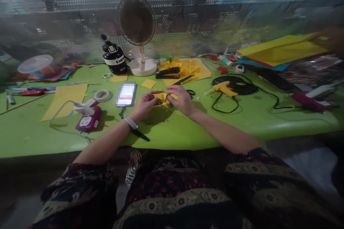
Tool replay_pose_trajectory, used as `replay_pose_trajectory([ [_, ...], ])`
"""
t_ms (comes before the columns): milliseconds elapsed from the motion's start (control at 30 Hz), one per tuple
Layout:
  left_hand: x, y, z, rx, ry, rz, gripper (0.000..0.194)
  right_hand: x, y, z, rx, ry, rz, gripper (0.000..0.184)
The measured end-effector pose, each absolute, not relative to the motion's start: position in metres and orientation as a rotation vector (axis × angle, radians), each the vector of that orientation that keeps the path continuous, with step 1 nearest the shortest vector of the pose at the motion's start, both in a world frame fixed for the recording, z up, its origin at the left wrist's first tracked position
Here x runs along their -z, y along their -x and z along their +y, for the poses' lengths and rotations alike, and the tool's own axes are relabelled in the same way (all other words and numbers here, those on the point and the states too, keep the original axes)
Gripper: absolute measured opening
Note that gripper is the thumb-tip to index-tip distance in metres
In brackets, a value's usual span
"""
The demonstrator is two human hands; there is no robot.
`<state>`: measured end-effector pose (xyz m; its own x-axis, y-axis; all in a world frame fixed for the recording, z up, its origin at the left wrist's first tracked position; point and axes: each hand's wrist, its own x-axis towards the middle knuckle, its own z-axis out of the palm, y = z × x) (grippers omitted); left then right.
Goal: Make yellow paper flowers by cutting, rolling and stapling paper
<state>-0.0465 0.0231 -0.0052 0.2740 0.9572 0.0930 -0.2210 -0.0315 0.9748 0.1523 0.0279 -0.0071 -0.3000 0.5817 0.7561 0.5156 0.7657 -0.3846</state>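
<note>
Yellow paper piece (162,96) gripped at opposite sides by left hand (146,105) and right hand (184,99), both closed on it, over green table (172,132). Near left hand: phone (126,95), lying flat, with pale tape roll (108,97) farther left. Right of right hand, well apart: yellow glue gun (225,88). Beyond both hands: black stapler (168,72), just beside loose yellow paper scraps (186,66).

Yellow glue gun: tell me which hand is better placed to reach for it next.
Probably the right hand: the yellow glue gun lies to its right, and the left hand is farther off. Both hands are busy with yellow paper.
</note>
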Motion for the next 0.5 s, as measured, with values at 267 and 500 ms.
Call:
replay_pose_trajectory([
  [267,-0.003,0.047,0.019,-1.134,-1.24,0.817,0.038,0.0085,-0.1541,0.0297,0.086,0.821,-1.997,0.017],
  [500,-0.001,0.0484,0.0217,-1.124,-1.21,0.82,0.039,0.0035,-0.1523,0.0267,0.097,0.797,-1.973,0.014],
])
